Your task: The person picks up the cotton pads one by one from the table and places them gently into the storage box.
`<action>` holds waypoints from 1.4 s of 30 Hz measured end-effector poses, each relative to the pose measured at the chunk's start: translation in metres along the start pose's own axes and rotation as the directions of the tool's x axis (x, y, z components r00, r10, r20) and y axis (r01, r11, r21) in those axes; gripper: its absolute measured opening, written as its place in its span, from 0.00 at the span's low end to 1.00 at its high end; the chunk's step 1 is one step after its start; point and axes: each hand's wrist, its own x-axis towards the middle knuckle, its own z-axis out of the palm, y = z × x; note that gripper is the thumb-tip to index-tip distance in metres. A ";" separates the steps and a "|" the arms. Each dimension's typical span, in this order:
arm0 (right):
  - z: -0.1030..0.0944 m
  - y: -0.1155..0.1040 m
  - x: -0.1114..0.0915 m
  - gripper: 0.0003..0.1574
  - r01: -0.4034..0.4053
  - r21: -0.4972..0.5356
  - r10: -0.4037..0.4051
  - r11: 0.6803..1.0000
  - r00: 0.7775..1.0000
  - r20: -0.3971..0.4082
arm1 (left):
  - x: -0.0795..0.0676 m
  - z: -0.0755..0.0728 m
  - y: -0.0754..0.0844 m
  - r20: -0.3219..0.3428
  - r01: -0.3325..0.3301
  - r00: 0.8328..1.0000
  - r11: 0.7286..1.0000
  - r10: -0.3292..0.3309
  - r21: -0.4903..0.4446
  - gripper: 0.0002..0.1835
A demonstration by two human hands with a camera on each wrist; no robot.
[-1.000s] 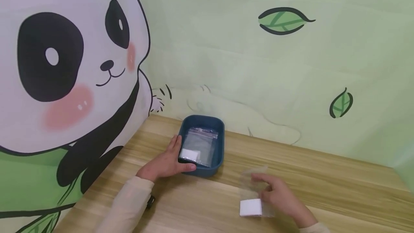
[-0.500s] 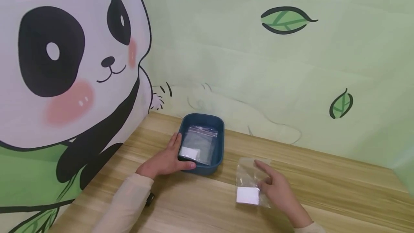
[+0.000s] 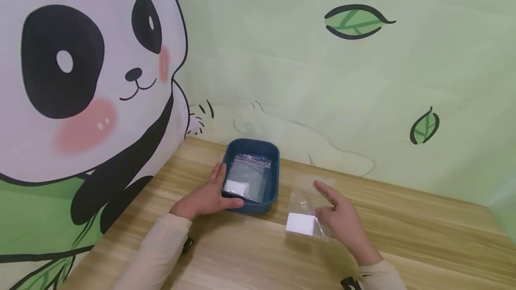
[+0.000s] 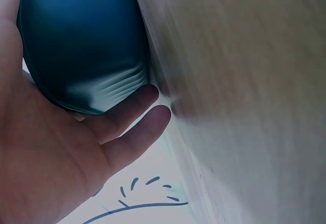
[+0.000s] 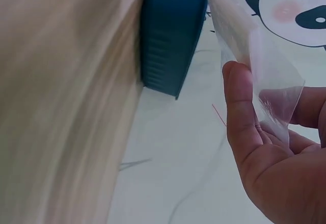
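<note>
My left hand (image 3: 201,198) rests against the left side and near corner of a dark blue plastic bin (image 3: 274,187). Its thumb lies along the near rim, and the left wrist view shows straight fingers (image 4: 130,135) beside the outer wall. Inside the bin lies a clear zip bag (image 3: 254,178) with a white piece at its lower left. To the right, my right hand (image 3: 342,220) pinches another clear plastic bag (image 3: 300,200), with a white card-like piece (image 3: 300,223) in its lower part. The right wrist view shows the bag (image 5: 277,84) between thumb and curled fingers, the index finger extended.
The bin stands on a wood-grain table (image 3: 242,254), close to a green cloth backdrop (image 3: 282,57) with leaf prints. A large printed panda (image 3: 101,79) covers the left wall. Dark wrist straps (image 3: 350,283) show at the sleeves.
My right hand has moved away from me and slightly left, carrying the bag with the white piece up nearer the bin's height in view. My left hand stays at the bin.
</note>
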 end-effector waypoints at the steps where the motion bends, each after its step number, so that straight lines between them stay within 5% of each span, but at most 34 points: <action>1: 0.001 -0.003 0.003 0.42 0.009 0.003 -0.009 1.000 1.000 0.003 | 0.000 0.000 0.000 0.002 0.004 1.000 1.000 -0.004 0.000 0.71; 21: 0.038 -0.032 0.073 0.50 0.015 0.154 -0.007 0.988 0.999 -0.053 | 0.001 -0.001 0.003 -0.001 -0.001 1.000 1.000 0.001 0.012 0.71; 42: 0.073 -0.037 0.108 0.55 -0.049 0.206 0.055 0.977 0.998 -0.021 | -0.001 -0.002 0.001 -0.004 -0.002 1.000 1.000 0.002 0.007 0.70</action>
